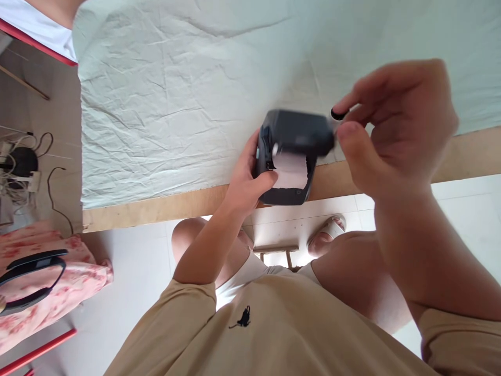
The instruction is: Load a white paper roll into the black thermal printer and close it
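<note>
A small black printer-like device (291, 196) with its dark lid (299, 130) raised is near the table's front edge. White paper (290, 171) shows inside it. My left hand (250, 183) grips the device's left side, thumb resting by the paper. To the right of the lid, my right hand (395, 120) pinches a small thing with a black round end (338, 114); blur hides its shape, and whether it touches the lid is unclear.
A wrinkled pale green cloth (168, 104) covers the wooden table (156, 210). Another person's arm (58, 10) reaches in at the top left. Cables (15, 188) lie at the left, above a pink patterned cloth (47, 292) bearing a black band (35, 300). My legs are below the table edge.
</note>
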Motion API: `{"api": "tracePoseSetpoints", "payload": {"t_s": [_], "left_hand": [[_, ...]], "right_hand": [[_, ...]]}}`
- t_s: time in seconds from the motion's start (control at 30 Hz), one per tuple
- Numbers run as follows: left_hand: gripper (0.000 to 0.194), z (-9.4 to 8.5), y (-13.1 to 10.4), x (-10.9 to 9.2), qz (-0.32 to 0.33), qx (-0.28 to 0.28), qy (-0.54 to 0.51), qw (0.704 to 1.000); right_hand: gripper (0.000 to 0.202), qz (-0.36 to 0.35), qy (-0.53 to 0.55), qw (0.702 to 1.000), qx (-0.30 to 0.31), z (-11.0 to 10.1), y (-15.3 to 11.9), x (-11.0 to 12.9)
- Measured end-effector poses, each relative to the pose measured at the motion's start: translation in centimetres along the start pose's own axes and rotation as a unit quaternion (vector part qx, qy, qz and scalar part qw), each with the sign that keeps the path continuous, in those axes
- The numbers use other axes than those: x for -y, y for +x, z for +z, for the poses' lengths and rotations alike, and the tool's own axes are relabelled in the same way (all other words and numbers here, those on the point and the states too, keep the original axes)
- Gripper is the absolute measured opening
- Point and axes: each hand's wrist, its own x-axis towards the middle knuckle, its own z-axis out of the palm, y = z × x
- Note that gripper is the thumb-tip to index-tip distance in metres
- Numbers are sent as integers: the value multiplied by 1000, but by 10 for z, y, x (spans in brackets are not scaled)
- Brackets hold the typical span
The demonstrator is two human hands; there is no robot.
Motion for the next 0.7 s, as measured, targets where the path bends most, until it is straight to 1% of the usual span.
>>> {"api": "tracePoseSetpoints", "payload": {"t_s": [0.03, 0.07, 0.17, 0.23, 0.27, 0.33, 0.4, 0.43, 0.53, 0.63, 0.7], "left_hand": [[62, 1, -1, -1, -2, 1, -6, 1000], [64, 2, -1, -2, -5, 6, -13, 1000], [71, 3, -3, -4, -4, 20, -33, 999], [73, 3, -3, -3, -1, 19, -43, 999], [72, 3, -2, -3, -1, 17, -45, 999], [67, 3, -2, -2, -6, -7, -42, 999], [63, 4, -1, -2, -17, -22, -31, 999], [61, 5, -1, -2, -22, -20, -27, 999], [55, 5, 0, -3, -18, -18, -31, 999], [51, 4, 1, -2, -9, -10, -41, 999], [48, 4, 2, -1, 2, 1, -58, 998]], "right_hand": [[10, -3, -5, 1000, 10, 0, -1, 1], [13, 5, -16, 999, 36, 1, -3, 1], [40, 69, -37, 989, 127, 2, -9, -3], [56, 118, -25, 981, 149, 5, -13, -7], [61, 142, -11, 978, 152, 6, -15, -8], [67, 182, 25, 971, 153, 10, -18, -10], [70, 211, 47, 964, 155, 13, -21, -10], [70, 220, 50, 962, 154, 15, -23, -10], [69, 219, 44, 964, 141, 19, -24, -10], [62, 218, 48, 967, 127, 20, -23, -10], [57, 226, 56, 963, 131, 19, -23, -10]]}}
